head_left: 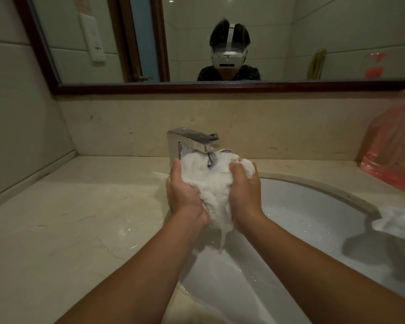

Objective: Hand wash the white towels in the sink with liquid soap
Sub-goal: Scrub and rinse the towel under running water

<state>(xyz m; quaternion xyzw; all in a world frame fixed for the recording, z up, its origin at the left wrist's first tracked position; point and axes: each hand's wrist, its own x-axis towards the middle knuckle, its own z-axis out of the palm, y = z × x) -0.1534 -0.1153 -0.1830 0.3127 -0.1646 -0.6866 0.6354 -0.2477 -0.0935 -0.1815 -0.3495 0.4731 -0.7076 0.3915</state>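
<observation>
Gripping a bunched, sudsy white towel (208,183) from both sides: left hand (185,195) and right hand (244,192) curled round it, held above the sink (302,206) just under the chrome tap (192,141). Water runs off the towel's lower end. Pink plastic bag (393,146) on the counter (68,218), right.

A wet, fluffy cloth towel (208,183) is seen below a polished metal tap (192,141). A glossy white ceramic sink (302,206) is set in a smooth, veined stone counter (80,218); the mirror (220,87) is framed in dark wood.
</observation>
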